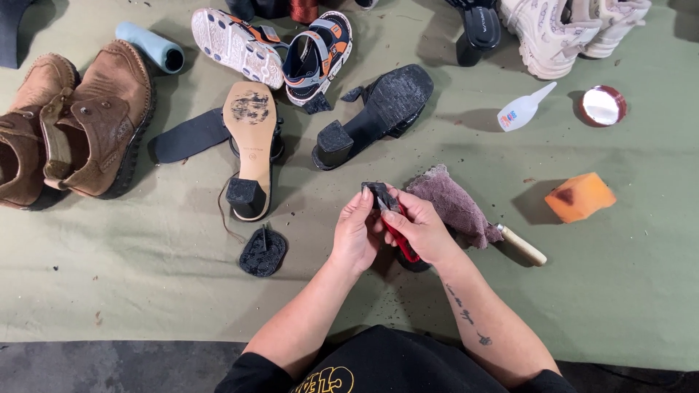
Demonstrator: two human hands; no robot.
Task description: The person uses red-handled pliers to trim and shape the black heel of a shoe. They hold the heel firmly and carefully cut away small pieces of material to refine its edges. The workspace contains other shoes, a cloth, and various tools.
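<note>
Both forearms enter from the bottom edge over a black shirt. Left hand (357,231) pinches a small dark heel piece (379,193) between thumb and fingertips, held just above the green mat (145,291). Right hand (422,229) is closed around a red-handled tool (402,240) whose tip meets that piece.

Just beside the right hand lies one mauve cloth (451,207), with one wooden handle (523,246) showing from under it. Open mat runs left of the hands and along the right side; the mat's near edge meets dark floor at the bottom.

Count: two brown boots (69,131) at left edge, two black heeled sandals (378,113) overturned, two orange sport sandals (277,47), one loose dark sole patch (263,252), one glue bottle (523,109), one orange block (580,196), one round tin (602,105), one pale blue tube (151,45).
</note>
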